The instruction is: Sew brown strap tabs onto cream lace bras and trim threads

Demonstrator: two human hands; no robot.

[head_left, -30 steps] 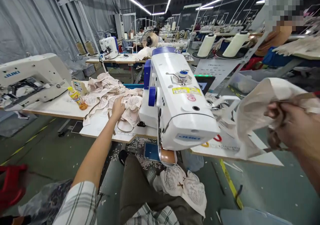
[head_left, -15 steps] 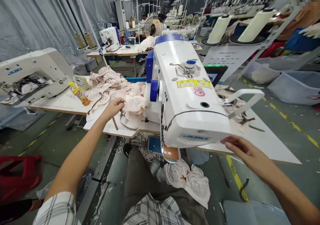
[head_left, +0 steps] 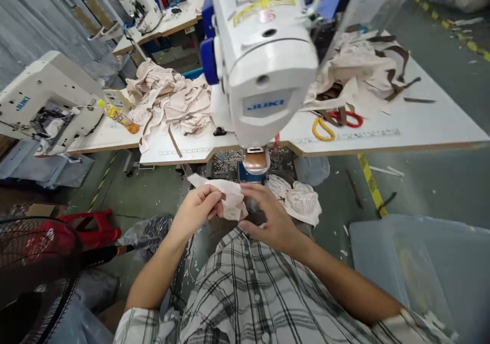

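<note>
In front of my body, my left hand (head_left: 199,209) pinches a pale pink bra (head_left: 231,196), with a bit of brown strap by the thumb. My right hand (head_left: 271,216) is at the bra's right side, thumb and fingers spread apart, its fingertips at the fabric's edge. Another pale lace bra (head_left: 304,203) lies on my lap beyond the right hand. Above both hands is the head of a white JUKI sewing machine (head_left: 264,94), with its small sewing plate (head_left: 255,161) below.
Bras lie heaped in a left pile (head_left: 172,99) and a right pile (head_left: 356,73) on the table (head_left: 429,124). Scissors (head_left: 325,129) with yellow and red handles rest near its edge. A bottle (head_left: 118,117), a second machine (head_left: 49,104), a fan (head_left: 38,272) and a plastic bin (head_left: 383,242) surround me.
My left hand has brought a bra from the left pile back to my body. My right hand has come in from the machine's right side to meet it. The view has tilted down.
</note>
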